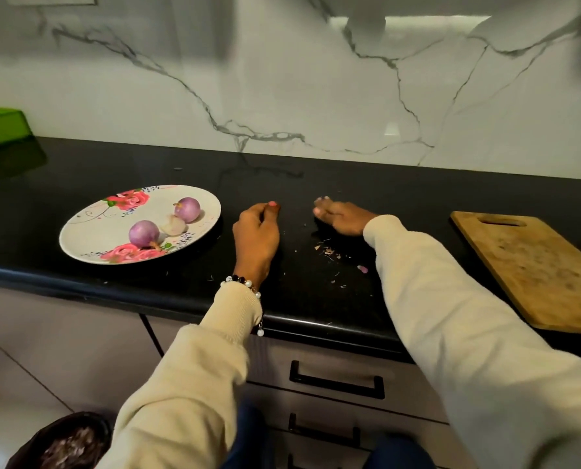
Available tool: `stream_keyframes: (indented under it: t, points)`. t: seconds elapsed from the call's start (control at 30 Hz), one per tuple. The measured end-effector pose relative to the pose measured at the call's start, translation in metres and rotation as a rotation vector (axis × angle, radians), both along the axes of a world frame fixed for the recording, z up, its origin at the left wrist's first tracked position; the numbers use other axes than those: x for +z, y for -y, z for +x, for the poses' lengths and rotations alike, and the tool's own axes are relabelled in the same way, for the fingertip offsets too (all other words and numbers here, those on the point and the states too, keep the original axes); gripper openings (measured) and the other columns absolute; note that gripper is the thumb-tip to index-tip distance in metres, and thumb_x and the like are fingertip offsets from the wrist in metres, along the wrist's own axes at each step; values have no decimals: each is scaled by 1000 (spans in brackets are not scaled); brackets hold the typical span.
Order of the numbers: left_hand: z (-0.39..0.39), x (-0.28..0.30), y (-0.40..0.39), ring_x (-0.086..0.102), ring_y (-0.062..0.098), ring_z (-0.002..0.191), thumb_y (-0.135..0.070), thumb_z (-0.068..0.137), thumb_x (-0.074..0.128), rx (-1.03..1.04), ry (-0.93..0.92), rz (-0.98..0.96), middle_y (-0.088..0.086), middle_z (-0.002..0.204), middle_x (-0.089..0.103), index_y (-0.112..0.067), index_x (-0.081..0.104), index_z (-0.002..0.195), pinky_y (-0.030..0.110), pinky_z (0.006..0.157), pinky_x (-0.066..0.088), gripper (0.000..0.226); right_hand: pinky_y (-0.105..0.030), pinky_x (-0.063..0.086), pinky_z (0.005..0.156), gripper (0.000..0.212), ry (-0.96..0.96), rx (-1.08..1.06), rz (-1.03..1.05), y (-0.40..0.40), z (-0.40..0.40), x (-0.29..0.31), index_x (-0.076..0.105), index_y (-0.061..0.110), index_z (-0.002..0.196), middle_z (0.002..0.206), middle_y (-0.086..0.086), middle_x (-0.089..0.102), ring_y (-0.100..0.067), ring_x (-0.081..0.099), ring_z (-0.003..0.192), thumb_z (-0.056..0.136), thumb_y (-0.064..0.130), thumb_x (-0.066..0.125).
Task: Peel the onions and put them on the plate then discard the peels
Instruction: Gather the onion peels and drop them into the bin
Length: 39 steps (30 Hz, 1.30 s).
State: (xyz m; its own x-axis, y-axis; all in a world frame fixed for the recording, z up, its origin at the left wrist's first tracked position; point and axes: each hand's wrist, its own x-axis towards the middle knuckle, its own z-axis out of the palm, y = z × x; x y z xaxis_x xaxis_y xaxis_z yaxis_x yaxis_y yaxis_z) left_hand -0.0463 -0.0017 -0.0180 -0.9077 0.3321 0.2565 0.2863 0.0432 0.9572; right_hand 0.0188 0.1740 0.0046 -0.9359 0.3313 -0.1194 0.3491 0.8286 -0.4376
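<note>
Left hand [256,231]: fingers curled under, thumb tip against the forefinger, knuckles on the glossy black stone countertop [113,170]. May be pinching a scrap; nothing visible in it, so can't tell. Right hand [338,216]: fingers straight and together, flat on the counter, slightly motion-blurred, holding nothing. Reads as a sweeping posture.

Between and just near of the hands: thin pink-and-tan onion peel scraps [329,252] scattered on the counter, one larger pink flake [362,269] nearer the front edge.

Left of the left hand: round white plate with pink rose print [86,231], carrying two peeled purple onions [144,233] [187,209] and a pale onion piece [173,225] between them, touching or nearly so.

Judgement: peeling and plating look done; step in hand is gathering peels for discard.

Handling: scraps are paper-light, dry, brittle, too flat and small to pinch one by one. Better to rake them with the flat right palm toward the counter edge and catch them in the cupped left. Move slowly, since they'll scatter or cling to skin. Onions themselves are firm, smooth, likely to roll; leave them alone.

Right: brown wooden cutting board with handle slot [536,265], bare. Far left: green plastic container [1,128]. Floor, lower left: dark round bin holding peels [65,441], the likely discard target.
</note>
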Motion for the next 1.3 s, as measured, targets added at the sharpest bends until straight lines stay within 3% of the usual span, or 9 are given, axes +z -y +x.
stream_keyframes:
  t: [0.23, 0.3, 0.4, 0.53, 0.67, 0.8, 0.93, 1.1, 1.3]
  points:
    - [3, 2, -1, 53, 11, 74, -31, 104, 44, -72, -121, -147, 11, 85, 64, -15, 60, 88, 22, 65, 40, 28, -28, 34, 115, 36, -233, 220, -337, 3, 65, 6, 62, 17, 132, 138, -1, 60, -12, 52, 131, 106, 30, 39]
    - [4, 4, 0, 49, 2, 67, -30, 104, 42, -110, -140, -180, -2, 75, 58, -18, 63, 94, 13, 62, 39, 26, -38, 31, 117, 38, -351, -49, -266, -17, 70, 5, 58, 16, 135, 141, -5, 57, -21, 48, 135, 106, 32, 39]
    - [4, 5, 0, 46, 2, 58, -27, 105, 41, -140, -199, -228, -5, 65, 51, -1, 66, 109, 3, 52, 37, 36, -41, 16, 120, 54, -51, -304, 1, -27, 67, 0, 34, 10, 152, 161, -12, 27, -28, 22, 150, 107, 40, 29]
    - [-2, 2, -1, 42, -4, 62, -30, 105, 41, -121, -162, -181, -15, 70, 47, -18, 68, 101, 5, 57, 37, 30, -31, 4, 120, 57, 88, 36, -74, 15, 64, -1, 18, 12, 156, 165, -5, 8, -19, 5, 152, 107, 38, 27]
    - [-8, -4, -2, 47, 5, 69, -34, 104, 44, -111, -79, -102, -3, 76, 55, -15, 61, 81, 22, 64, 39, 34, -26, 21, 118, 46, -173, 135, -415, 23, 54, 2, 42, 12, 147, 153, -1, 41, -11, 35, 142, 106, 30, 38]
    - [-9, -3, -3, 43, -2, 67, -34, 104, 42, -139, -56, -110, -14, 72, 46, -31, 47, 72, 16, 66, 37, 32, -35, 18, 119, 50, -226, -154, -185, 0, 32, 3, 38, 12, 150, 158, -7, 34, -23, 27, 148, 107, 37, 34]
    - [-10, -4, -3, 45, 1, 71, -36, 103, 43, -138, -62, -97, -14, 72, 48, -32, 48, 71, 20, 68, 39, 32, -31, 4, 119, 54, 7, 59, 8, 21, 22, -6, 20, 12, 156, 165, -6, 11, -19, 7, 153, 108, 35, 28]
    - [-6, -3, -1, 47, -3, 70, -35, 104, 42, -179, -108, -146, -14, 72, 50, -32, 52, 72, 18, 69, 40, 34, -20, 13, 118, 45, -13, 339, -218, 46, 68, -9, 34, 10, 151, 159, -2, 29, -9, 22, 147, 107, 21, 34]
    - [13, 4, 5, 52, 9, 78, -38, 105, 34, -316, -222, -291, 2, 89, 57, -19, 58, 96, 24, 75, 42, 32, -31, 22, 115, 47, -220, -227, -147, 38, 101, 2, 40, 9, 148, 155, -11, 39, -25, 31, 146, 108, 31, 31]
